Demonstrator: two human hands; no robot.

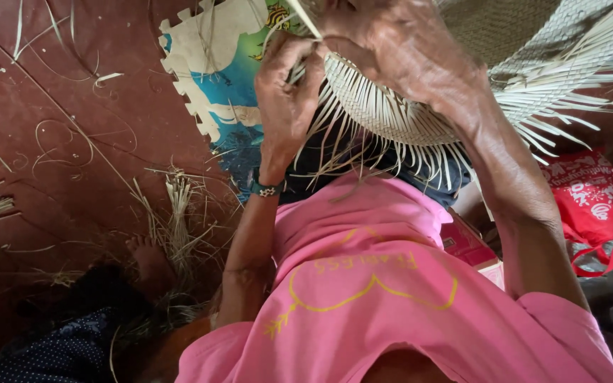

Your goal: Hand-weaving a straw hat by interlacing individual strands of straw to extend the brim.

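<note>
Half-woven palm-leaf basket (384, 106) sits up at 12 o'clock, held over my lap w/ both hands. Left hand (285, 99) at approx 11 o'clock, fingers closed, pinching the loose strips at the rim; beaded bracelet (267, 189) on that wrist. Right hand (399, 50) at 12–1, grip wrapped over the top of the woven edge, fingers curled down on it.

Handling, my read: very light, thin springy strips, woven part semi-stiff but flexes; free ends (363, 152) limp, prob. brittle if creased. Best taken by the tight woven band near the rim, not the fringe — dry strips likely slide if held loosely.

Counts: 1 basket, 2 hands on it, loose ends too many to count. 1 bundle of spare strips (177, 213) on the floor at 8 o'clock, scattered offcuts (58, 149) at 9–10. 1 foam mat (214, 71) beneath at 11, 1 red bag (597, 198) at 3.
</note>
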